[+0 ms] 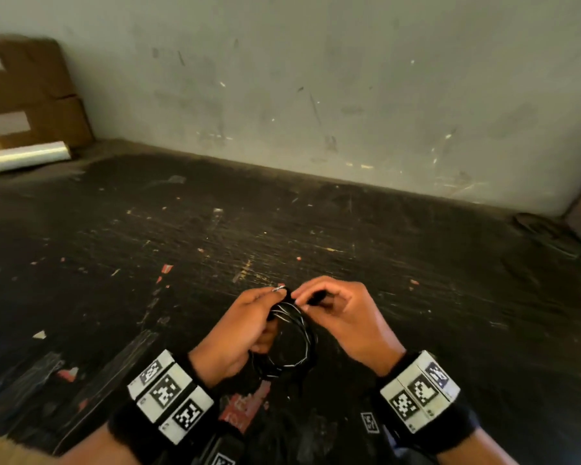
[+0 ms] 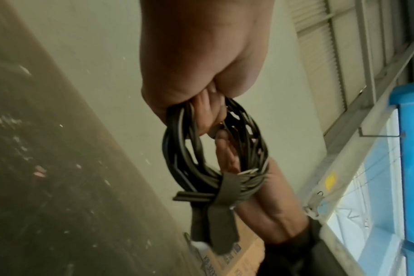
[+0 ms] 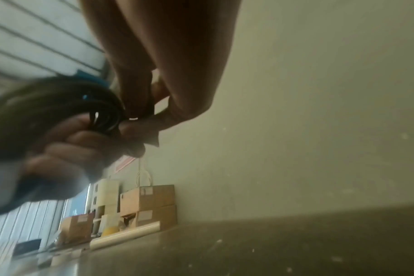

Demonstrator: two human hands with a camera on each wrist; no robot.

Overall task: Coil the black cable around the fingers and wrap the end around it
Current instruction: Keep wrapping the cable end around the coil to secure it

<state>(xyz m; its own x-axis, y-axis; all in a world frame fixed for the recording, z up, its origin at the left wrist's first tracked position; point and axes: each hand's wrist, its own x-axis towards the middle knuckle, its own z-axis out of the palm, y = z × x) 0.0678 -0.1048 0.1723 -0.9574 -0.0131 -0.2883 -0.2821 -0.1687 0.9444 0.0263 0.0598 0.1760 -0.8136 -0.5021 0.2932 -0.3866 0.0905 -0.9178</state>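
Note:
The black cable is wound into a coil of several loops, held just above the dark table. My left hand grips the coil's top left, fingers curled through the loops. A flat black strap is wrapped round the coil's far side in the left wrist view, its tail hanging down. My right hand pinches the cable's end at the top of the coil, thumb and forefinger together. In the right wrist view the blurred coil meets the pinching fingertips.
The worn dark table runs back to a scuffed pale wall. Stacked cardboard boxes and a white roll sit at the far left. A dark bundle of cables lies at the far right corner.

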